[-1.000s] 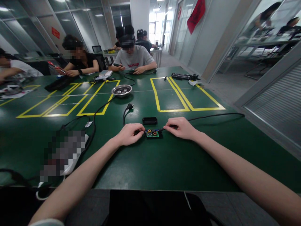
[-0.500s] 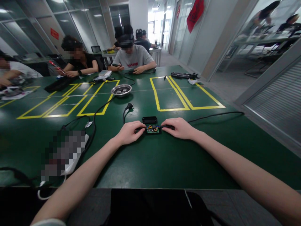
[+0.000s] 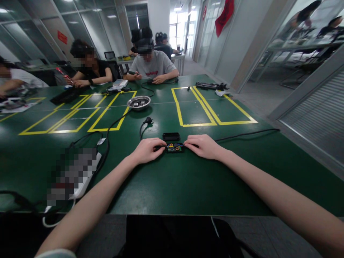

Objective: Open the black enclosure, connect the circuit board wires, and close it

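Note:
A small black case lies open on the green table, with a green circuit board in it that carries copper-coloured ring coils and coloured wires. My left hand is closed at the case's left end, thumb and fingers pinching a short stretch of black cable. At the right end my right hand is also closed, its fingertips on the cable where it enters the case. Most of that grip is hidden by the fingers. Just behind sits a matching black cover, hollow side up.
A black plug on a cord lies beyond my left hand. Further back stands a metal bowl with small metal parts. A white power strip is at left. Black cable runs right. Co-workers sit across the table.
My right fingers have shifted slightly at the case's right end, and less cable shows between them. My left hand stays almost where it was.

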`<state>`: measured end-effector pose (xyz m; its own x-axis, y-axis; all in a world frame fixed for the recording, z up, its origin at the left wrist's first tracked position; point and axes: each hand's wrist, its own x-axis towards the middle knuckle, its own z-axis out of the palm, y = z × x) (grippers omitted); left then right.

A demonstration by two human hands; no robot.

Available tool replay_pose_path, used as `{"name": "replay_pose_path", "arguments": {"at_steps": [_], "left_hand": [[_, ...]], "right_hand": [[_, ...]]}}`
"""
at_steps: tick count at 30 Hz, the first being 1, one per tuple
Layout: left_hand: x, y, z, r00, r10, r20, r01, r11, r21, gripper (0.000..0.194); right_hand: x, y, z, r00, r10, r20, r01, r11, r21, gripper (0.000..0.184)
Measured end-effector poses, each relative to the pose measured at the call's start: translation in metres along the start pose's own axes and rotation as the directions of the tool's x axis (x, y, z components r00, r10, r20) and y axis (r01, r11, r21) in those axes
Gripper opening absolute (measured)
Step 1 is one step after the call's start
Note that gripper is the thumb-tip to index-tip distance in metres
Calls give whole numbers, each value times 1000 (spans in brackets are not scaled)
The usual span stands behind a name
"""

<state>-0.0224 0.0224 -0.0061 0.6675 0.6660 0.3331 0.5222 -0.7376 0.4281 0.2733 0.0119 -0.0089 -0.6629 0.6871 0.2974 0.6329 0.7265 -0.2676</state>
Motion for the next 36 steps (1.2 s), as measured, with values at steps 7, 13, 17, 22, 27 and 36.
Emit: {"name": "replay_pose_path", "arguments": {"at_steps": [7,13,17,22,27,36], "left_hand": [[1,-1,-4,998,62,-10,-62,997,53,21],[1,-4,-8,997,76,0,-76,994,73,22],[1,-7,-9,996,91,21,-93,987,132,26],[4,-11,-9,996,82,23,-85,970,228,28],[4,-11,-10,993,105,56,-114,971,209,27],[6,-2,-8,992,108,63,-122,948,295,33]], "right_hand": [[0,1,2,1000,-16,-8,15,999,-28,36],[2,-5,4,1000,12,-2,-12,997,-77,34],[6,-10,6,997,62,-34,-66,987,-144,34],[10,-11,12,992,99,-73,-111,975,-191,34],[11,-13,12,997,74,-32,-80,974,-212,34],[15,-6,8,997,59,-39,-66,977,-201,33]]}}
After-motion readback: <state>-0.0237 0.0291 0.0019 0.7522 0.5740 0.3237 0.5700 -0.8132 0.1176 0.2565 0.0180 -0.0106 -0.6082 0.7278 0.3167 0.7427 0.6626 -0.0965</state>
